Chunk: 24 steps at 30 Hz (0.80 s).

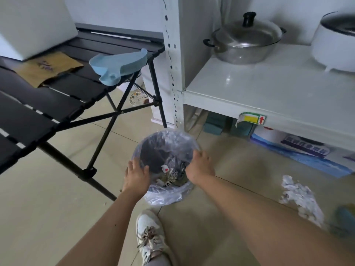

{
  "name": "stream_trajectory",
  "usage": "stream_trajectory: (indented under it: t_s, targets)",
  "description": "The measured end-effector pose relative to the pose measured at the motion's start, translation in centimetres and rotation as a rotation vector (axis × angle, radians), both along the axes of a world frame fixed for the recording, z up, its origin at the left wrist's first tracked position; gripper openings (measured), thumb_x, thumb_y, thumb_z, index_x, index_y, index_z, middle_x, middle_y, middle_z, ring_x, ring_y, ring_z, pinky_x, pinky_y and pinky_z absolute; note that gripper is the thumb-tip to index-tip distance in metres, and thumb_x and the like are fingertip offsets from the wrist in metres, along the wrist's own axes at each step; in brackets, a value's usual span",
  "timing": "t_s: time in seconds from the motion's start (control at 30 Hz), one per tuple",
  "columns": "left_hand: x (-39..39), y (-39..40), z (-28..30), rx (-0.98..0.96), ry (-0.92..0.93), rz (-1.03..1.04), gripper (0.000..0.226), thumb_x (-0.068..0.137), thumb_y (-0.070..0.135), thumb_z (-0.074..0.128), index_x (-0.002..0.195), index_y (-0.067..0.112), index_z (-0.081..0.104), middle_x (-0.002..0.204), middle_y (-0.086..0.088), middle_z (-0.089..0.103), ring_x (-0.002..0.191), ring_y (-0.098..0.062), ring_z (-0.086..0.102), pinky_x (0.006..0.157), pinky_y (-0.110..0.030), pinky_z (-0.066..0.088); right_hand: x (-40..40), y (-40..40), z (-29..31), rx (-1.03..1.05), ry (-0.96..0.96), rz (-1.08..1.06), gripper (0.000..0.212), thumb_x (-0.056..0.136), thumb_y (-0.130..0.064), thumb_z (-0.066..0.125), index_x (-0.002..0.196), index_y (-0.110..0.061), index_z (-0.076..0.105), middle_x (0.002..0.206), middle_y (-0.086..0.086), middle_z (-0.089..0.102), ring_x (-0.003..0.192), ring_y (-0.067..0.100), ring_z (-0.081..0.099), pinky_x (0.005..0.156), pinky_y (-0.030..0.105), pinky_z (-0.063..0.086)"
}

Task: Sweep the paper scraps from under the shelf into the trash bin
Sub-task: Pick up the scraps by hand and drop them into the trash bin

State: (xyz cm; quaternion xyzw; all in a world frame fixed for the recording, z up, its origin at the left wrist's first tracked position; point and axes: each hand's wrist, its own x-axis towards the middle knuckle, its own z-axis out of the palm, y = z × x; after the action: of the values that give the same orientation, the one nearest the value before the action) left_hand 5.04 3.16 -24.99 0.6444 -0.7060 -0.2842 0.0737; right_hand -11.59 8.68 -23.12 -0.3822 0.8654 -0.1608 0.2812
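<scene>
A round dark trash bin (153, 150) lined with a clear plastic bag stands on the tiled floor in front of the white shelf (269, 89). Rubbish lies in its bottom. My left hand (136, 175) grips the bin's near-left rim and my right hand (199, 166) grips its right rim. A heap of white paper scraps (299, 198) lies on the floor at the right, in front of the shelf. A light blue dustpan (119, 66) rests on the corner of the black folding table (48, 104).
A steel pot (244, 41) and a white cooker (338, 43) stand on the shelf. Boxes (299, 150) sit under it. My white shoe (151, 239) is just behind the bin. A blurred green-blue object (345, 219) lies at the right edge.
</scene>
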Motion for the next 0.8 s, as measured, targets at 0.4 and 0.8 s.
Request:
stream_trajectory:
  t_s: [0.4,0.8]
  targets:
    - [-3.4,0.9,-0.8,0.058,-0.067,0.107,0.043,0.085,0.004,0.045,0.128,-0.001,0.045,0.111,-0.025,0.061,0.091,-0.039,0.064,0.079,-0.042,0.056,-3.5,1.9,-0.8,0.011,-0.117,-0.262,0.050,0.090,-0.004,0.052,0.138,-0.002,0.037,0.140,0.016,0.045,0.124,0.035,0.051,0.099,0.039,0.046]
    - [-16.7,6.2,-1.0,0.029,-0.032,-0.210,0.039,0.090,0.007,0.046,0.129,0.000,0.046,0.117,-0.022,0.057,0.102,-0.037,0.053,0.078,-0.036,0.045,-15.3,11.3,-0.3,0.033,-0.131,-0.460,0.054,0.091,-0.005,0.052,0.141,-0.005,0.030,0.137,0.017,0.049,0.120,0.036,0.054,0.095,0.040,0.047]
